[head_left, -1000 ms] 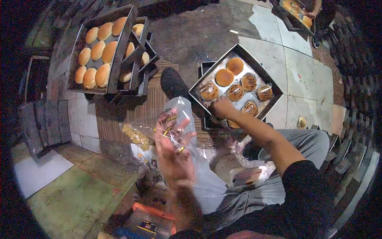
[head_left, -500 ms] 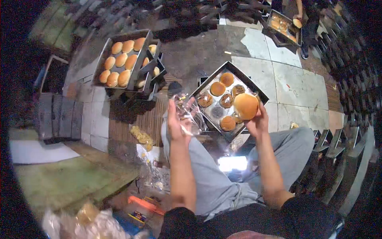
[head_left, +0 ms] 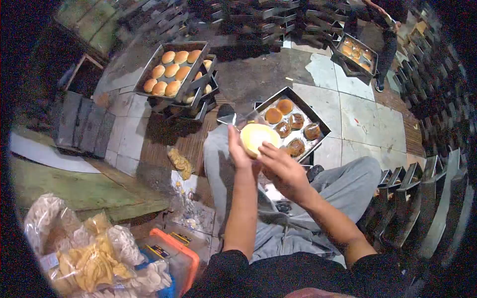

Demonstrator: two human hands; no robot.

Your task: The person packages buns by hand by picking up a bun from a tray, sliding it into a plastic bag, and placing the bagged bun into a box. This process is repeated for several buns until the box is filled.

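A round bun (head_left: 259,137), its pale yellow side showing, is between my two hands. My left hand (head_left: 240,150) supports its left edge, with clear plastic (head_left: 242,119) around the fingers and the bun's upper left. My right hand (head_left: 282,166) lies against the bun's lower right, fingers over its edge. Just beyond my hands, a dark square tray (head_left: 323,132) holds several round buns, some plain golden (head_left: 284,106) and some with dark brown tops (head_left: 311,131). My forearms hide the tray's near corner.
Stacked trays of golden buns (head_left: 170,70) stand at the upper left. Another bun tray (head_left: 356,54) is at the upper right, near a standing person (head_left: 389,49). Plastic bags (head_left: 89,248) and an orange-rimmed box (head_left: 186,258) lie at the lower left. Dark trays (head_left: 412,174) line the right.
My right hand has brought the bun left to my left hand, and its pale side now shows. The hands have come together. The person at the upper right has withdrawn a hand from the tray.
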